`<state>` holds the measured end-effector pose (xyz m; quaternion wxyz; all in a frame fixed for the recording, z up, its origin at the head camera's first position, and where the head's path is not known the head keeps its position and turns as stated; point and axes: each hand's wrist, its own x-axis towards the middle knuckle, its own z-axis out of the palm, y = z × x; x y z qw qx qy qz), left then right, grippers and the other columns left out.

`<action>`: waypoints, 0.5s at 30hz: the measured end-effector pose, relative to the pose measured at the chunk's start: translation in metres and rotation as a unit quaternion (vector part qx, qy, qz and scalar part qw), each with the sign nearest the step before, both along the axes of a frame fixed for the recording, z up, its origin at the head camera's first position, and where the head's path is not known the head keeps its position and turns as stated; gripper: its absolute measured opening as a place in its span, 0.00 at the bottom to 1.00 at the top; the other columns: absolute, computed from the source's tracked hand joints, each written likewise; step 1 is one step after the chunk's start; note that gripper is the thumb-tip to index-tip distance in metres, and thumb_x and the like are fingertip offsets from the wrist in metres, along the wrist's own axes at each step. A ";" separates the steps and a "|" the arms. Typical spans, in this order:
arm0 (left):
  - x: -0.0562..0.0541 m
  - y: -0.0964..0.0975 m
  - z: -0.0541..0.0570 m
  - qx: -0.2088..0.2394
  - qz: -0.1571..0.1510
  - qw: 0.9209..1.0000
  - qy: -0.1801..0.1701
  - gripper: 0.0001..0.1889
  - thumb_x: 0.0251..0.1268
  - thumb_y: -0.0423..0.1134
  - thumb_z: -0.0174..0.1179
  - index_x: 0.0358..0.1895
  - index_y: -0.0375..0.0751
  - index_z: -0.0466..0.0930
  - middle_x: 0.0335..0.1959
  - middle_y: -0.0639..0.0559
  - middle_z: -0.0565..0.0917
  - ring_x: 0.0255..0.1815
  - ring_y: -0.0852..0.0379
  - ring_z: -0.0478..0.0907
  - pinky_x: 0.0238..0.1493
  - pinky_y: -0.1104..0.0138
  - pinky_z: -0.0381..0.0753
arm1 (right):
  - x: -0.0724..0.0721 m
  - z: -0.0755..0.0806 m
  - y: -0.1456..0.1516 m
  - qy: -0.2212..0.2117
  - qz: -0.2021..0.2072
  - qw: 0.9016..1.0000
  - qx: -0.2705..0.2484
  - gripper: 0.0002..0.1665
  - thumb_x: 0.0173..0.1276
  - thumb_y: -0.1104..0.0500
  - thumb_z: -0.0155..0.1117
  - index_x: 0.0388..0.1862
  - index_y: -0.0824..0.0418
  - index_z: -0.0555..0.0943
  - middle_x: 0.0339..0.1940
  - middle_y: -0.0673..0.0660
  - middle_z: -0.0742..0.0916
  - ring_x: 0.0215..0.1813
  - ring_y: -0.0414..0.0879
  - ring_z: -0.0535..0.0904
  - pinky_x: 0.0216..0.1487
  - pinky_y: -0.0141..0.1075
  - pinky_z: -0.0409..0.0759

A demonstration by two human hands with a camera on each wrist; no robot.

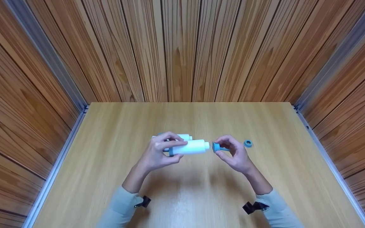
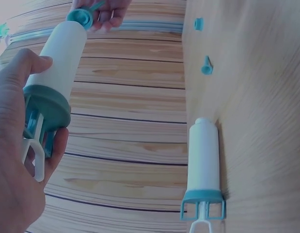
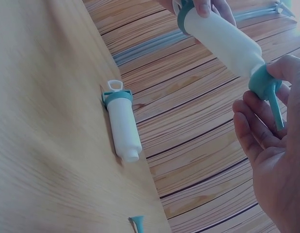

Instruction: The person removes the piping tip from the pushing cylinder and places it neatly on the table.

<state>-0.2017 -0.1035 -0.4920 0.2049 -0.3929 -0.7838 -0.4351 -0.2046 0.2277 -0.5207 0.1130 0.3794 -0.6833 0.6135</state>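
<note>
My left hand [image 1: 160, 152] grips a white icing syringe [image 1: 195, 147] around its body by the teal collar [image 2: 50, 104], its narrow tip toward the right. The white plunger handle [image 2: 37, 158] sticks out behind the collar, beside the palm. Between thumb and fingers, my right hand [image 1: 237, 155] pinches a teal nozzle [image 3: 262, 82] with a long thin spout. The nozzle's wide end faces the syringe tip, with a small gap between them in the head view. In the right wrist view the nozzle overlaps the tip.
A second white syringe [image 2: 204, 155] with a teal collar lies on the table [image 1: 182, 202], behind the held one. A small teal ring [image 1: 248, 143] rests beyond my right hand. Another teal nozzle [image 2: 207, 67] stands between them. Wood-panelled walls [image 1: 179, 50] surround the table.
</note>
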 end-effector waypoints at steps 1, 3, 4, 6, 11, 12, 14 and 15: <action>0.000 -0.002 0.001 0.001 -0.001 1.000 -0.001 0.22 0.58 0.32 0.84 0.57 0.45 0.96 0.53 0.43 0.93 0.55 0.43 0.93 0.55 0.51 0.98 | 0.000 0.000 0.001 0.001 0.001 1.000 -0.001 0.19 0.68 0.83 0.66 0.57 0.81 0.78 0.52 0.52 0.90 0.54 0.38 0.88 0.64 0.28 0.89; -0.001 -0.005 0.002 0.003 -0.001 1.000 -0.004 0.22 0.59 0.32 0.84 0.58 0.45 0.96 0.54 0.43 0.93 0.55 0.43 0.92 0.55 0.51 0.98 | 0.000 0.001 0.002 0.005 0.000 1.000 -0.004 0.20 0.66 0.84 0.65 0.57 0.81 0.78 0.52 0.54 0.90 0.54 0.38 0.88 0.63 0.27 0.89; -0.001 -0.007 0.002 0.004 0.000 1.000 -0.005 0.22 0.59 0.32 0.84 0.58 0.45 0.96 0.54 0.43 0.93 0.56 0.43 0.92 0.56 0.51 0.97 | 0.000 0.002 0.003 0.007 0.000 1.000 -0.005 0.21 0.65 0.86 0.64 0.57 0.82 0.78 0.51 0.55 0.90 0.54 0.37 0.88 0.63 0.27 0.89; -0.002 -0.010 0.003 0.005 0.003 1.000 -0.007 0.22 0.60 0.32 0.84 0.58 0.45 0.96 0.55 0.43 0.93 0.56 0.43 0.92 0.56 0.50 0.97 | 0.000 0.002 0.004 0.011 0.001 1.000 -0.007 0.22 0.63 0.87 0.63 0.57 0.82 0.77 0.52 0.56 0.90 0.55 0.36 0.88 0.62 0.27 0.89; -0.004 -0.016 0.004 0.007 0.012 1.000 -0.016 0.21 0.61 0.32 0.83 0.59 0.45 0.96 0.56 0.43 0.93 0.56 0.43 0.92 0.56 0.49 0.97 | -0.002 0.002 0.004 0.023 0.007 1.000 -0.011 0.23 0.62 0.88 0.62 0.56 0.83 0.77 0.52 0.53 0.89 0.55 0.35 0.87 0.63 0.27 0.89; -0.005 -0.016 0.004 0.006 0.013 1.000 -0.018 0.21 0.61 0.31 0.83 0.59 0.45 0.95 0.56 0.43 0.93 0.56 0.42 0.92 0.57 0.49 0.97 | -0.002 0.002 0.003 0.024 0.008 1.000 -0.012 0.22 0.62 0.88 0.62 0.56 0.83 0.77 0.52 0.52 0.89 0.55 0.35 0.87 0.63 0.27 0.89; -0.005 -0.018 0.004 0.004 0.011 1.000 -0.022 0.21 0.62 0.31 0.83 0.59 0.44 0.95 0.56 0.42 0.93 0.56 0.42 0.92 0.57 0.49 0.97 | -0.001 0.002 0.003 0.022 0.008 1.000 -0.016 0.22 0.62 0.88 0.62 0.56 0.83 0.77 0.51 0.51 0.90 0.54 0.34 0.87 0.62 0.27 0.89; -0.006 -0.018 0.004 0.003 0.010 1.000 -0.024 0.21 0.62 0.31 0.83 0.59 0.44 0.95 0.56 0.42 0.93 0.56 0.42 0.92 0.56 0.50 0.97 | -0.001 0.002 0.002 0.020 0.007 1.000 -0.018 0.22 0.62 0.88 0.62 0.55 0.83 0.77 0.51 0.50 0.90 0.54 0.34 0.87 0.62 0.27 0.89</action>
